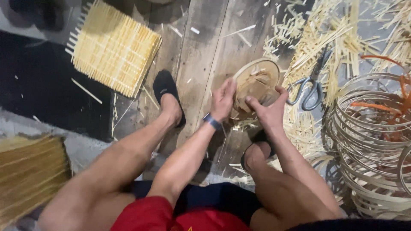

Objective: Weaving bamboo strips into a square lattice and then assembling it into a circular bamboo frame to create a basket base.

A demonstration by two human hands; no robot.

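Both your hands grasp a small round woven basket (pixel 256 85), held above the wooden floor (pixel 205 47) between your knees. Your left hand (pixel 223 100) clasps its left rim; your right hand (pixel 269 110) grips the right side, thumb on the weave. Scissors (pixel 310 83) lie just beside, among loose bamboo strips (pixel 317 42). A stack of hoops (pixel 372 137) stands right; a woven mat (pixel 113 47) lies well apart, upper left.
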